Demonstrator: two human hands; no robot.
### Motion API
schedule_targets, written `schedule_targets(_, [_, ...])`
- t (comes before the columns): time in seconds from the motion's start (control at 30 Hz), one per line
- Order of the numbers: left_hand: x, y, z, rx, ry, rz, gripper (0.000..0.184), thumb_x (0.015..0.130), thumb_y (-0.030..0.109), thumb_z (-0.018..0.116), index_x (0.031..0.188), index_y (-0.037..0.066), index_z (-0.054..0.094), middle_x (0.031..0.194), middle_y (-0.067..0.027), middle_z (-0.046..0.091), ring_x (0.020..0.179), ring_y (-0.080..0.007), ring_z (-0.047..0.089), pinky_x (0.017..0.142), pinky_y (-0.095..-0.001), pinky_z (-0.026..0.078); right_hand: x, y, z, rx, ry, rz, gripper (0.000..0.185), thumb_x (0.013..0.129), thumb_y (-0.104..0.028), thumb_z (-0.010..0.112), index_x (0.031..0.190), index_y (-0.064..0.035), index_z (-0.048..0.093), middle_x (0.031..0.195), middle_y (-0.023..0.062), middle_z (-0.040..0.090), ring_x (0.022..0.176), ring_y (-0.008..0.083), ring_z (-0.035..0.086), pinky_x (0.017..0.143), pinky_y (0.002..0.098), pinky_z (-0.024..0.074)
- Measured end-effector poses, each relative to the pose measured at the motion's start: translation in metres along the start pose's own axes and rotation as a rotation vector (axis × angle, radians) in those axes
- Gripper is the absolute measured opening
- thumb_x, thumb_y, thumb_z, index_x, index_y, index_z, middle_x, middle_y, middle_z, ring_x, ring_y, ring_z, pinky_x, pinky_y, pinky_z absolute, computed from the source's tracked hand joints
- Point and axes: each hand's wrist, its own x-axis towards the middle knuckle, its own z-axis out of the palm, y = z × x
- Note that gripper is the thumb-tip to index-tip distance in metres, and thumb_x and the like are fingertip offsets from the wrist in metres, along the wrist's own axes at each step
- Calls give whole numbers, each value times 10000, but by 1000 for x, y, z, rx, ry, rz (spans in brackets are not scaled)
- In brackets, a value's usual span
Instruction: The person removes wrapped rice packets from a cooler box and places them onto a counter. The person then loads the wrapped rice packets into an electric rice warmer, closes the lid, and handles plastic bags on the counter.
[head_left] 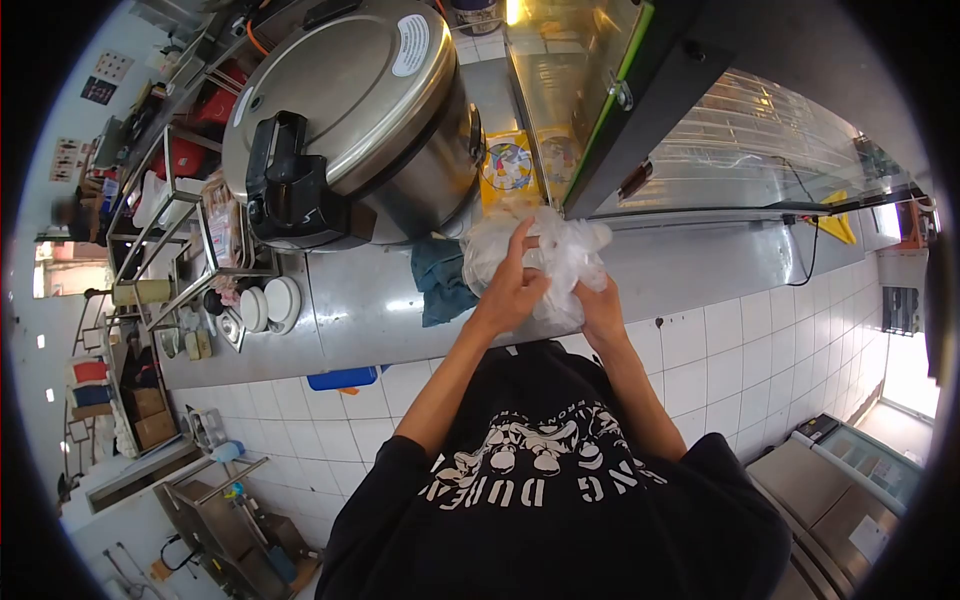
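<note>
A bunched, see-through plastic bag (565, 245) is between my two hands, over the steel counter's front edge. My left hand (513, 292) is on the bag's left side, with the index finger pointing up along it and the other fingers curled in at the plastic. On the right, my right hand (601, 308) pinches the lower part of the bag, its fingertips partly buried in the folds. Whether anything is inside the bag, I cannot tell. A dark teal cloth (440, 283) lies crumpled on the counter just left of the bag.
A large steel rice cooker (400, 170) with a black latch stands at the back left. Behind the bag lies a yellow printed packet (508, 168). A glass display case (740, 140) rises at right. White round lids (283, 300) and a metal rack (190, 225) are at left.
</note>
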Motion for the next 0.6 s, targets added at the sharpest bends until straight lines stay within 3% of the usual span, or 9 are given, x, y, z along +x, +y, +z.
schedule_targets(0.07, [26, 24, -10, -33, 45, -189, 698, 869, 71, 599, 1504, 13, 317, 1195, -209, 628, 1106, -336, 637, 916, -436, 517, -4, -2, -8, -16, 48, -18, 414, 901, 25, 591, 1313, 24, 544, 1191, 80, 637, 1062, 162, 629, 922, 314, 519])
schedule_targets(0.17, [96, -66, -26, 807, 339, 465, 477, 920, 124, 593, 1367, -2, 484, 1129, -177, 676, 970, -352, 686, 810, -477, 549, -13, -5, -25, -50, 112, -13, 410, 911, 2, 598, 1316, 24, 541, 1188, 79, 638, 1058, 162, 629, 914, 313, 520])
schedule_targets(0.27, [141, -102, -34, 915, 163, -40, 418, 910, 232, 650, 1239, -13, 566, 1110, -227, 666, 934, -393, 685, 782, -497, 559, -22, -13, -34, -120, 118, -43, 397, 910, -19, 609, 1301, 25, 550, 1165, 78, 647, 1041, 165, 633, 897, 310, 522])
schedule_targets(0.37, [166, -118, -35, 1010, 215, -175, 424, 881, 305, 693, 1142, -19, 607, 1132, -257, 627, 995, -401, 677, 813, -489, 559, -26, -19, -38, -197, 148, -45, 374, 905, -24, 612, 1273, 25, 569, 1130, 77, 658, 1017, 166, 640, 877, 305, 524])
schedule_targets(0.4, [172, -116, -30, 1027, 255, -267, 477, 838, 323, 737, 1126, -42, 626, 1165, -250, 597, 1050, -391, 651, 857, -446, 556, -28, -21, -40, -226, 165, -33, 365, 903, -24, 612, 1263, 25, 576, 1117, 76, 662, 1009, 165, 642, 870, 303, 525])
schedule_targets(0.6, [215, -161, -17, 1397, 168, -389, 454, 864, 263, 676, 1163, -74, 626, 1219, -218, 584, 1128, -340, 575, 917, -365, 521, -38, -21, -42, -282, 220, -76, 348, 879, -16, 611, 1225, 21, 597, 1091, 67, 669, 982, 149, 639, 847, 297, 524])
